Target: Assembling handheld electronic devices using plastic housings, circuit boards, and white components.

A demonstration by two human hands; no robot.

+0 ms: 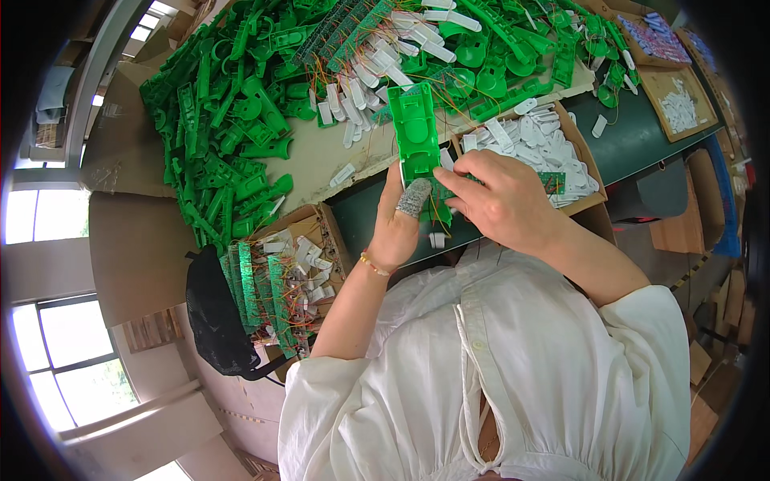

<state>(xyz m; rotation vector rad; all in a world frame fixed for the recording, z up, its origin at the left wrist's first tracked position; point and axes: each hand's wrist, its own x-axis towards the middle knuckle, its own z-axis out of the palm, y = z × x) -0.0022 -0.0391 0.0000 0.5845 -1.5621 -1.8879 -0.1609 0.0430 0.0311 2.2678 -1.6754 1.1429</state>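
Note:
My left hand (399,228) is closed round the lower end of a green plastic housing (415,132), a long open tray shape held upright with its hollow side showing. A grey speckled wrap covers the thumb, which presses on the housing's lower end. My right hand (505,196) is closed, its thumb and forefinger pinched at the housing's lower right edge. What lies between those fingertips is hidden. A green circuit board strip (552,183) shows beyond the right hand; whether that hand grips it cannot be told. Thin wires hang below the hands.
Green plastic housings (249,112) are heaped at the far left and back. White plastic pieces with wires (377,68) lie among them. A cardboard box of white parts (549,140) stands right; another box (325,232) and circuit board panels (249,289) sit left, beside a black bag (216,321).

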